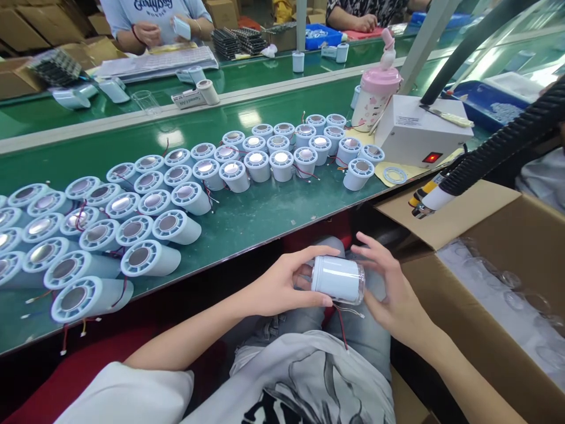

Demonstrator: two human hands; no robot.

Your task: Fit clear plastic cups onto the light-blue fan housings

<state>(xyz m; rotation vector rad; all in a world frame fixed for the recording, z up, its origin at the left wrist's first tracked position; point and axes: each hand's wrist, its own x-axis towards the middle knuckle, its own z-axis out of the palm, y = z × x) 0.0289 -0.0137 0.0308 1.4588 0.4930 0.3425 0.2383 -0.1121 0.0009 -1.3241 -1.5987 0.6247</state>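
My left hand (293, 282) is closed around a light-blue cylindrical housing (336, 278), which lies on its side above my lap. A clear plastic sleeve or cap covers its right end, and thin red and white wires with small connectors hang below it. My right hand (388, 288) is beside that clear end with fingers spread and curved; whether a fingertip touches it I cannot tell. On the green table in front of me, many similar light-blue housings (150, 258) stand in rows, round grey discs facing up, with loose wires between them.
A white box with a lit red switch (421, 132) stands at the table's right end, beside a pink-lidded cup (375, 97). A black hose (494, 150) slants above an open carton (494, 347) holding clear plastic parts. Two people work across the table.
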